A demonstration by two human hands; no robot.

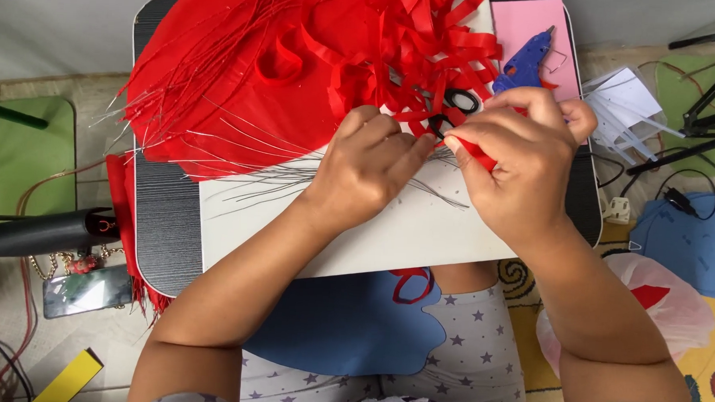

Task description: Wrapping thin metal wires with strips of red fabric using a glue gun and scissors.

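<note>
Red paper strip (478,152) pinched between both hands: left hand (364,171) curled knuckles-up, right hand (520,164) wrapped over it.

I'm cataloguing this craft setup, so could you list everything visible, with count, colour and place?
Cut red paper strips: many, red, piled at the table's far side.
Thin wire pieces: many, grey, fanned below the pile.
White board tabletop: one, white, centre.
Black-handled scissors: one, black, under the strips.
Blue glue gun: one, blue, far right.
Pink paper sheet: one, pink, under the gun.
Mobile phone: one, dark, floor left.
Left hand: one, pinching a folded red paper strip.
Right hand: one, gripping the same strip.
</note>
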